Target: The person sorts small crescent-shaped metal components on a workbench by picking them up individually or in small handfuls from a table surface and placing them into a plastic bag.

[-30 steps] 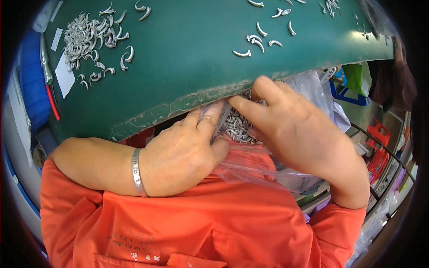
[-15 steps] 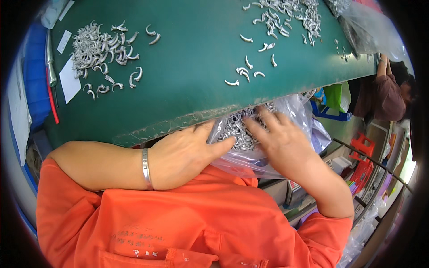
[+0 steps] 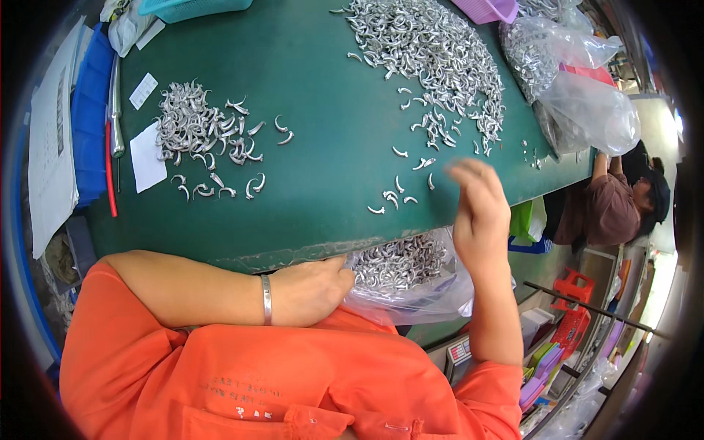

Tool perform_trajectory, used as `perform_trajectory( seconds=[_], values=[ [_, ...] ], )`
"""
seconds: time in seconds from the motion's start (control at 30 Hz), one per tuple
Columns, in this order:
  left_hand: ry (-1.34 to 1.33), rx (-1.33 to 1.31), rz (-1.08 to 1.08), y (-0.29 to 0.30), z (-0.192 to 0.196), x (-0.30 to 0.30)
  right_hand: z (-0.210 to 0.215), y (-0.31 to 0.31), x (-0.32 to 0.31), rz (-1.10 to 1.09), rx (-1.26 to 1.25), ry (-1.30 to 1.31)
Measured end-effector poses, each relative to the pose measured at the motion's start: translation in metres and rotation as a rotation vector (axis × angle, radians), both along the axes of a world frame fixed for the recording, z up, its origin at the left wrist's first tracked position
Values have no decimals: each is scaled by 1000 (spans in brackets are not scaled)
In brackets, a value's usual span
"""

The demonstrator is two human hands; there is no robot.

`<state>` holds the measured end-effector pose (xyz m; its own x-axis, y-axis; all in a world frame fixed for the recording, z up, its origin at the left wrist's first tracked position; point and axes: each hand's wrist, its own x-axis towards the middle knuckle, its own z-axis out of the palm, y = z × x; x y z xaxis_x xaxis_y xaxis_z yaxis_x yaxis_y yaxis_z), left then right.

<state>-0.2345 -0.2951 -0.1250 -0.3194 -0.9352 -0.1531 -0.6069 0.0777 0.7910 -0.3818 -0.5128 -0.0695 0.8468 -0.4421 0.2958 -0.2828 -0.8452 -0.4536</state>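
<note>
Below the table's front edge hangs a clear plastic bag point(image 3: 433, 304), its mouth spread and full of small curved silvery metal pieces point(image 3: 400, 262). At the bag's left rim my left hand point(image 3: 312, 292) is closed, apparently gripping the plastic; its fingertips are partly hidden. My right hand point(image 3: 480, 209) is raised above the right side of the bag, by the table edge. Its fingers stretch toward the table, slightly blurred, and nothing shows in them. Just beyond it, a few loose hooked pieces point(image 3: 391, 196) lie on the green table point(image 3: 308, 198).
A large heap of pieces point(image 3: 440, 55) covers the far right, a smaller heap point(image 3: 191, 121) the left. Filled plastic bags point(image 3: 532, 59) stand at the right. Paper slips point(image 3: 149, 158), a screwdriver-like tool point(image 3: 117, 110) and a blue bin point(image 3: 92, 117) sit left. Another person point(image 3: 605, 202) works at right.
My right hand has come out of the bag and risen toward the table. My left hand has drawn its thumb in and closed at the bag's rim. The view has shifted, showing more of the far table.
</note>
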Motion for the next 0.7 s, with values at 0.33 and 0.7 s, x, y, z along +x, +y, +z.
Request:
perform_trajectory(
  seconds=[0.33, 0.7],
  values=[
    [72, 18, 12, 0, -6, 2, -37, -10, 2, 143, 209, -55],
    [79, -36, 7, 1, -7, 2, -43, -45, 11, -84, 217, -247]
  ],
)
